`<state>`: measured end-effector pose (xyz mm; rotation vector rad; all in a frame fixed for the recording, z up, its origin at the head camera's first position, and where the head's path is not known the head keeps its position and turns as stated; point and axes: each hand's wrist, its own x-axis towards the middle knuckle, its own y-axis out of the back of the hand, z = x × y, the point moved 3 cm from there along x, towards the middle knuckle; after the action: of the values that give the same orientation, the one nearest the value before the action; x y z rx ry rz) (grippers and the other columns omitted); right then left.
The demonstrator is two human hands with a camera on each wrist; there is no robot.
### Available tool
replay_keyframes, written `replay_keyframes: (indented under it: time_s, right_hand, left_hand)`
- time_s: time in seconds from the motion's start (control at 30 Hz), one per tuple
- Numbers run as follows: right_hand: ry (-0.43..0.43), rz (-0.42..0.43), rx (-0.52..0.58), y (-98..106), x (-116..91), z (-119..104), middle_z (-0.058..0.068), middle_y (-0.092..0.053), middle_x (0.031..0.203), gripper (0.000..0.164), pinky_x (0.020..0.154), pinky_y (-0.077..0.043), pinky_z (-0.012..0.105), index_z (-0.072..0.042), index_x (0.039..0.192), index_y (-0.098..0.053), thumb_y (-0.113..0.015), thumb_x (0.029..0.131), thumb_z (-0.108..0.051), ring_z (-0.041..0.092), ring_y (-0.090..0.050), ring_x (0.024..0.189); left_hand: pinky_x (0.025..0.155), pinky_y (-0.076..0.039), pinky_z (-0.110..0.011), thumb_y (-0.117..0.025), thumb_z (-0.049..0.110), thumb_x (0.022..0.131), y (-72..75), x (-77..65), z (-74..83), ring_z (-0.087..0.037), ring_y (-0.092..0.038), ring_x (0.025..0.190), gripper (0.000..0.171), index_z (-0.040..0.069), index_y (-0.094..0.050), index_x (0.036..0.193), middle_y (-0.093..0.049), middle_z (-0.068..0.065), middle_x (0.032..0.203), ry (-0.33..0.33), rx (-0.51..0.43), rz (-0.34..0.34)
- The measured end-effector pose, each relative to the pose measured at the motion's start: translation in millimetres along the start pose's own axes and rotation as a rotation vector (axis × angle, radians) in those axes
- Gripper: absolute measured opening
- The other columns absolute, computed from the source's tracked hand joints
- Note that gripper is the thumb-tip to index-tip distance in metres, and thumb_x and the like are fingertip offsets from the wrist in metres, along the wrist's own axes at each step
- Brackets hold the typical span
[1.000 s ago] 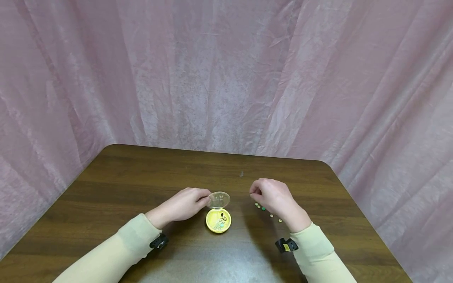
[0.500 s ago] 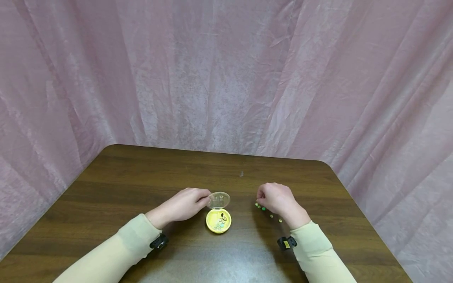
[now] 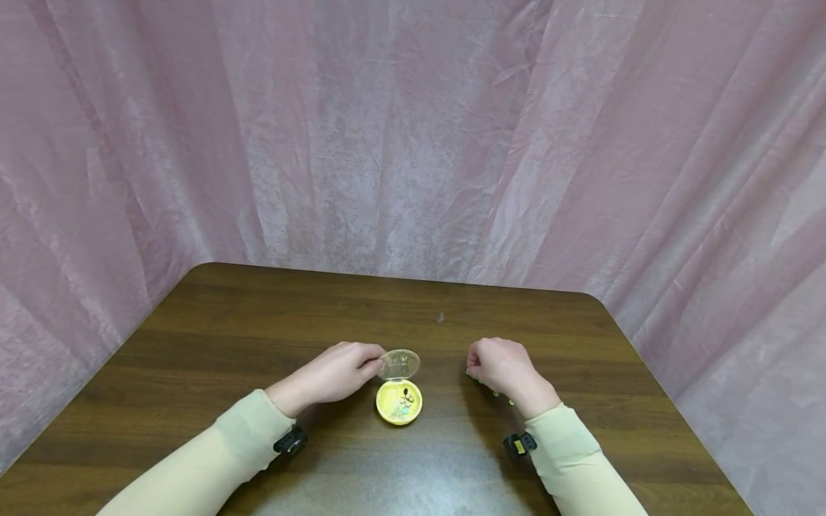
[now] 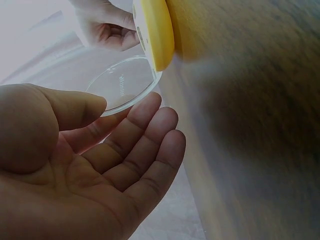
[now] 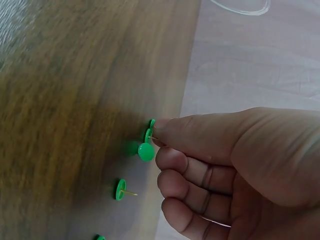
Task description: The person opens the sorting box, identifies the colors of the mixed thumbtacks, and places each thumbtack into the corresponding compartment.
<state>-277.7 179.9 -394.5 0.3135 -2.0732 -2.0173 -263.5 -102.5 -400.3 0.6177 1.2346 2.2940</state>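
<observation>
- Pink curtain (image 3: pixel 413 143) as bkgd; brown wood worktop (image 3: pixel 361 315) in front of it.
- L hand (image 3: pixel 335 373): thumb + index pinch left edge of clear lid (image 3: pixel 400 365), other fingers loosely bent. Prob. done to steady lid & keep it from falling back.
- Round yellow case (image 3: pixel 389 396) sits flat on worktop betw. the hands, nearer L; likely put centrally so both can reach. Lid, hinged at far edge, tilts up/away from person; long axis of opened case runs near-to-far. Small pieces (image 3: pixel 405 401) inside, mostly R half; too small to ID.
- R hand (image 3: pixel 503 364): thumb + index close together at green tacks (image 5: pixel 120 190), rest curled in. Can't tell if a tack is clamped; thumb hides it.
- Tacks lie on worktop right of case, rough line from fingertips twd near R. Gaps prob. leave finger room. Two rest head-down, spikes pointing up; another turns its round face to R-wrist view; others' direction unclear.
</observation>
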Motion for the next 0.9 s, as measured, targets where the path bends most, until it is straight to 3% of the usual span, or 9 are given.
replay_keyframes:
  time_s: [0.23,0.57,0.73,0.9]
  right_hand:
    - [0.010,0.025,-0.010,-0.7,0.3,-0.4,-0.014,-0.053,0.065,0.018,0.059,-0.044,0.036,-0.028,0.067,-0.059,-0.065,0.077,-0.014,0.008,-0.052,0.065]
    - [0.017,0.041,-0.009,-0.2,-0.2,-0.9,-0.015,-0.052,0.065,0.019,0.060,-0.044,0.035,-0.029,0.069,-0.059,-0.066,0.081,-0.016,0.008,-0.052,0.065]
    - [0.023,0.048,0.134,7.0,0.1,-2.9,-0.017,-0.055,0.065,0.013,0.064,-0.044,0.033,-0.029,0.075,-0.063,-0.069,0.085,-0.024,0.007,-0.052,0.065]
    - [0.067,0.041,0.402,17.1,-1.0,-6.9,-0.012,-0.062,0.072,0.005,0.068,-0.044,0.031,-0.026,0.083,-0.069,-0.070,0.088,-0.027,0.007,-0.055,0.068]
  left_hand:
    - [0.072,-0.043,-0.033,-0.053,0.019,0.102,1.4,0.1,1.2,-0.010,-0.055,0.074,0.016,0.019,-0.068,0.095,-0.066,0.007,0.084,-0.005,-0.004,0.002]
    - [0.072,-0.043,-0.033,-0.053,0.020,0.102,0.1,-0.5,-0.7,-0.010,-0.055,0.075,0.016,0.019,-0.069,0.098,-0.066,0.007,0.086,0.011,-0.020,-0.008]
    - [0.073,-0.044,-0.033,-0.053,0.020,0.103,-1.5,-0.4,-2.1,-0.009,-0.055,0.076,0.016,0.019,-0.069,0.098,-0.067,0.007,0.086,0.012,-0.020,-0.011]
    - [0.073,-0.044,-0.033,-0.053,0.020,0.103,-3.2,-0.3,-3.8,-0.009,-0.055,0.076,0.016,0.019,-0.069,0.099,-0.066,0.008,0.086,0.010,-0.014,-0.011]
